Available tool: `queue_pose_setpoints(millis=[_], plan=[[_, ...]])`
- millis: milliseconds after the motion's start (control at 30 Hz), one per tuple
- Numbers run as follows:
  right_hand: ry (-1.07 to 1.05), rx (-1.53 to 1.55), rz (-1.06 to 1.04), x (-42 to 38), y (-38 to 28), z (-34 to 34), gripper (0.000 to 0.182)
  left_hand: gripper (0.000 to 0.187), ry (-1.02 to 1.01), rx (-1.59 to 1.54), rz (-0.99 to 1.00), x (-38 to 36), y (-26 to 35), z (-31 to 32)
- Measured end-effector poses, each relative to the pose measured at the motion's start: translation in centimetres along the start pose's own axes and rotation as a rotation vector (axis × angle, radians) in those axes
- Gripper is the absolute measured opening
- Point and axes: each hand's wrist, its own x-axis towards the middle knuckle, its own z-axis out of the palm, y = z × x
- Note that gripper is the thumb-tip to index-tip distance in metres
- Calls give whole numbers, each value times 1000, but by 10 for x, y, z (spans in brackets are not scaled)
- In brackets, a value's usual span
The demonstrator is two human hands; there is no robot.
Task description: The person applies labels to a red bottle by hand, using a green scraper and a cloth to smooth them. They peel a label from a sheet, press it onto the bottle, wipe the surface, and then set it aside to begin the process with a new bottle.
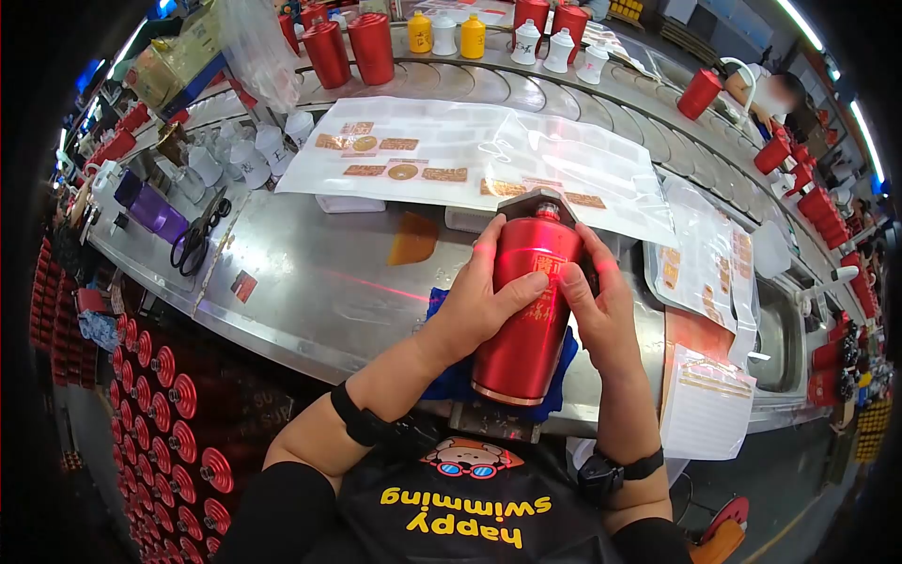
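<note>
A shiny red bottle (519, 343) lies tilted in front of me, its neck away from me and its broad base close to my body. My left hand (481, 299) is closed around its left side, thumb pressed on the front near the gold lettering. On the other side my right hand (603, 315) grips it, thumb also on the gold print. A dark angular holder (540, 199) surrounds the neck end. Beneath the bottle is a blue cloth (567, 362). Just beyond is a white sheet (451, 141) bearing several gold and red decals.
Scissors (195, 240) and a purple bottle (155, 211) lie at left, near an amber scraper-like piece (413, 240). A conveyor (564, 94) carries red, white and yellow bottles. Right are a decal-covered tray (695, 249) and a sink (785, 352). Many red bottles (160, 414) stand lower left.
</note>
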Motion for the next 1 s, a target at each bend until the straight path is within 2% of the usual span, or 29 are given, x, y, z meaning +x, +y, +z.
queue_pose_setpoints(millis=[167, 267, 367, 467, 767, 1000], plan=[[-2, -17, -38, 0, -2, 2, 67, 94, 13, 51, 6, 2, -1, 1], [-34, -47, -23, -1, 0, -1, 65, 98, 92, 106, 69, 2, -3, 5], [-47, -74, -19, -1, -1, -2, 65, 97, 99, 140, 86, 1, -2, 5], [-46, -80, -30, -1, -1, -2, 66, 91, 49, 119, 19, -2, 5, 5], [-33, -62, -54, -4, 3, 0, 69, 92, 44, 179, 23, -5, 8, 4], [-14, -44, -50, -7, 3, 2, 71, 98, 97, 196, 97, -3, 3, 6]])
